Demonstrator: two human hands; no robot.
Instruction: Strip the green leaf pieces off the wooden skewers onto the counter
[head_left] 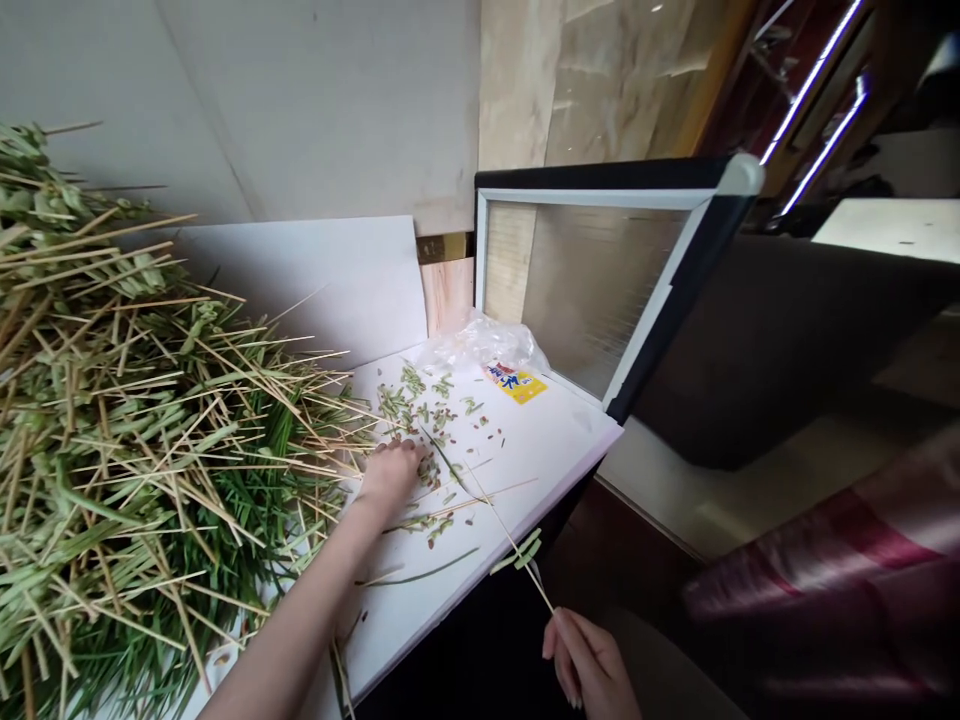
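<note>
My right hand (589, 665) pinches the lower end of a thin wooden skewer (487, 497), which slants up and left over the table's front edge. A few short green bean pieces (519, 555) are threaded crosswise on it, not far above my fingers. My left hand (391, 470) rests on the white table among loose green pieces (435, 412) and small brownish bits. Its fingers are bent down and closed at the tips; whatever they hold is hidden. Close by, a long green strip (420, 573) lies on the tabletop.
A big heap of skewers threaded with green vegetables (150, 430) fills the left side. A clear plastic bag (484, 342) with a yellow label (517, 383) lies at the back. Behind it stands a framed glass partition (592, 280). The white table (551, 435) ends in a front edge.
</note>
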